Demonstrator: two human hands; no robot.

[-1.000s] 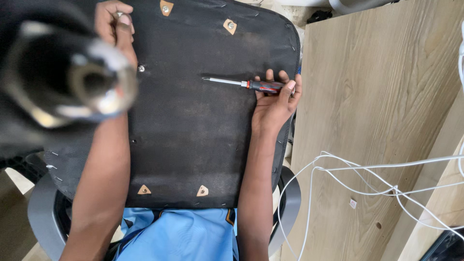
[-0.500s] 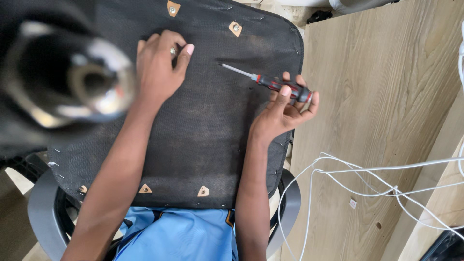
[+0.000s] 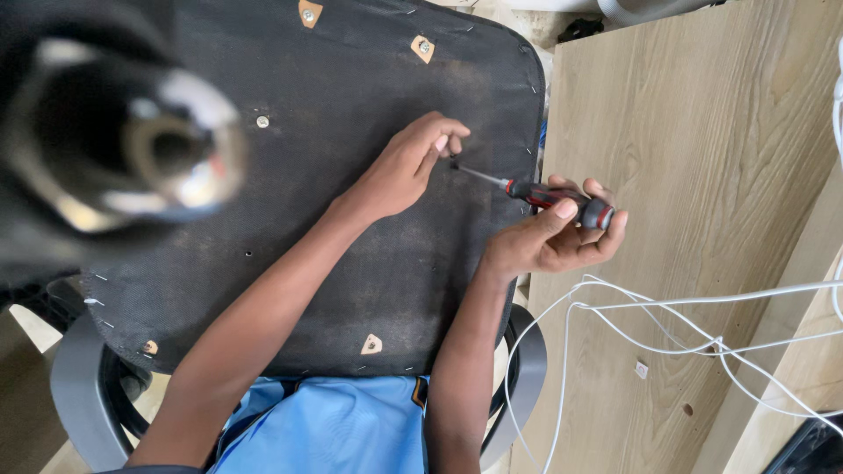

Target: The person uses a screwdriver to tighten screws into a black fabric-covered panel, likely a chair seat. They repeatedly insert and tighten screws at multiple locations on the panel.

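Observation:
A black fabric-covered chair seat underside (image 3: 351, 228) lies across my lap, with small tan corner tabs and a few screws on it. My right hand (image 3: 549, 237) grips a red-and-black screwdriver (image 3: 562, 200) by its handle, its shaft pointing left to the seat. My left hand (image 3: 408, 162) pinches something small, too small to name, at the screwdriver's tip near the seat's right side. A silver screw head (image 3: 262, 122) sits on the seat to the left.
A blurred black and metal cylinder (image 3: 132, 149) looms close at the top left. A light wooden panel (image 3: 685, 175) lies to the right, crossed by white cables (image 3: 702, 325). A grey chair rim (image 3: 75, 395) shows beneath the seat.
My left hand has moved from the seat's upper left across to the screwdriver tip. My right hand has lifted the screwdriver off the seat and shifted it right, now angled toward the left hand.

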